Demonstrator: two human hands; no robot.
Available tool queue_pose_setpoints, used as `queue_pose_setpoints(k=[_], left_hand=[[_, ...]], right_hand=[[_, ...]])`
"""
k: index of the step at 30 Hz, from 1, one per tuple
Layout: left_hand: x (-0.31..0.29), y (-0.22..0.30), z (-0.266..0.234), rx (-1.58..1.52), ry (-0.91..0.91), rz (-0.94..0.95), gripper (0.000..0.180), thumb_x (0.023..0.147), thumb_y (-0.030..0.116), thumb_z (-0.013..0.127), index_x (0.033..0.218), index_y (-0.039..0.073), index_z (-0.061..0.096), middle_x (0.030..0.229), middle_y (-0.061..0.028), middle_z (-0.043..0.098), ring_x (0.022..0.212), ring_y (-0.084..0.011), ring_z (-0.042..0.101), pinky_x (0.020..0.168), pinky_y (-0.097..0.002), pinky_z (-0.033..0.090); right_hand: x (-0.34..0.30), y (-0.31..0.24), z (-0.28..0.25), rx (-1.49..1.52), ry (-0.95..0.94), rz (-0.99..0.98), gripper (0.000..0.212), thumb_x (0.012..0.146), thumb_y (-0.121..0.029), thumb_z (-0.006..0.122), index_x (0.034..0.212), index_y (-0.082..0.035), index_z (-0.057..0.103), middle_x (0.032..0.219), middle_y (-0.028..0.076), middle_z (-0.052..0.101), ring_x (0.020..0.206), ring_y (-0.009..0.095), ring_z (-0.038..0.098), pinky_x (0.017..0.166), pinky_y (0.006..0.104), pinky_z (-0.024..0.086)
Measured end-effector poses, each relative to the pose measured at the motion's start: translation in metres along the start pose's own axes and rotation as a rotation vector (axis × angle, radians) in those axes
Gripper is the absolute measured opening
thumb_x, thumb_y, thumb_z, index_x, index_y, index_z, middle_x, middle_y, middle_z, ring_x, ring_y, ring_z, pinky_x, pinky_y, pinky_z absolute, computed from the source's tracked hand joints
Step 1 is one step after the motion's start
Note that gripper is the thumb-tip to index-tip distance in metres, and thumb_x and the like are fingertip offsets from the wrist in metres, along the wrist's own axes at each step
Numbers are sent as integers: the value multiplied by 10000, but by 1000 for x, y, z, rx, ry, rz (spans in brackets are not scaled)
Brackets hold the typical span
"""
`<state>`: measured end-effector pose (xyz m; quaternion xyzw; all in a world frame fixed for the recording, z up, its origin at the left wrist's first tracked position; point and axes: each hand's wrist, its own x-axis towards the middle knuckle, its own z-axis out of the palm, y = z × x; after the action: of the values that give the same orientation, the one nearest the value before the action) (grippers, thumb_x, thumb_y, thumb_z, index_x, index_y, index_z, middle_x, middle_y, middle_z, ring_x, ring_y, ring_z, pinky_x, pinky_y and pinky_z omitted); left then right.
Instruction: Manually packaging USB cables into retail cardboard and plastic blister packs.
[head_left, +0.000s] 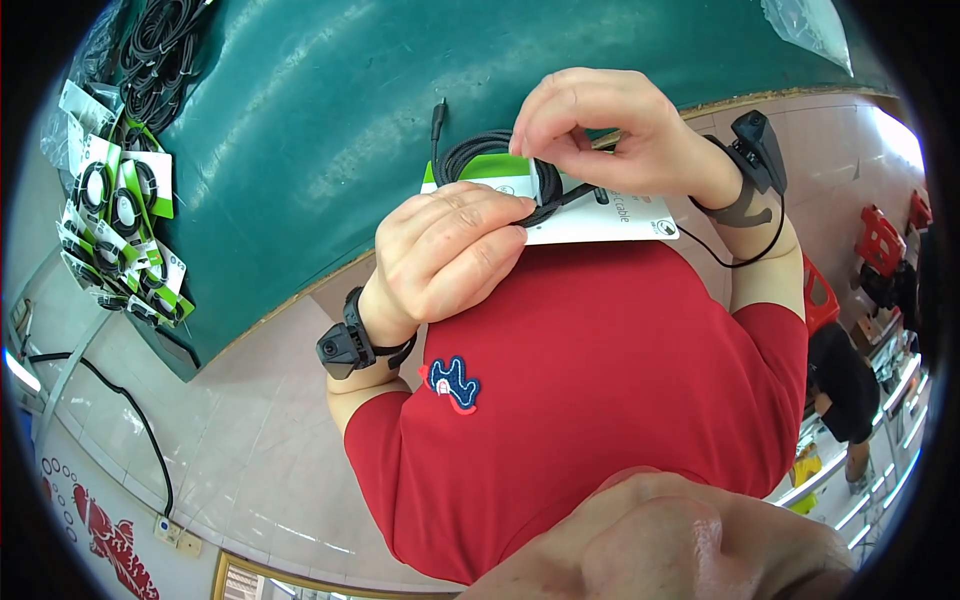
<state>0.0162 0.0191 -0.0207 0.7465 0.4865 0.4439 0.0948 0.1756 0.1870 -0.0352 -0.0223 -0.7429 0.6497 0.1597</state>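
Observation:
A coiled black cable (475, 153) lies on a white and green packaging card (640, 222) at the table's near edge. One plug (438, 115) of the cable sticks up past the coil toward the far side. My left hand (450, 250) is closed over the near left part of coil and card, pressing them together. Above the coil's right side, my right hand (610, 125) pinches with thumb and forefinger at the top of a thin pale strip (535, 182) that crosses the cable loops. The other cable end runs across the card under my right hand.
Several carded cables (125, 210) are heaped at the table's left end, with a bundle of loose black cables (160, 60) behind them. A clear plastic bag (810, 30) lies at the far right of the green table (320, 120). Red stools (880, 240) stand at the right.

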Motion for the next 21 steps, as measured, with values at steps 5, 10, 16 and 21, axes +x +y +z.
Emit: queue_pose_setpoints(k=[5,10,16,21], left_hand=[[2,0,-1,-4,-6,-28,207,603,-32,730,766,17,612,837,-118,681,694,-241,675,621,-319,564],[4,-3,-1,-13,3,-42,222,588,-23,740,767,29,620,839,-106,684,698,-240,675,623,-312,559],[5,-4,-4,3,-19,-64,227,579,-15,748,767,36,630,841,-94,687,701,-239,675,618,-305,551],[7,-4,-5,10,-32,-84,226,578,-11,749,766,37,635,845,-90,689,706,-238,676,620,-306,549]], right_hand=[[3,14,-2,-445,8,-422,195,704,73,693,869,-3,622,892,119,643,656,200,591,535,271,467],[0,12,0,-514,27,-478,224,656,55,694,863,15,617,885,129,635,636,228,580,520,291,473],[0,4,-6,-628,-17,-563,211,671,-11,685,865,34,612,902,146,627,632,226,586,504,296,480],[0,5,-6,-632,-27,-580,213,683,-42,683,864,40,609,916,154,622,631,229,585,502,298,482]])
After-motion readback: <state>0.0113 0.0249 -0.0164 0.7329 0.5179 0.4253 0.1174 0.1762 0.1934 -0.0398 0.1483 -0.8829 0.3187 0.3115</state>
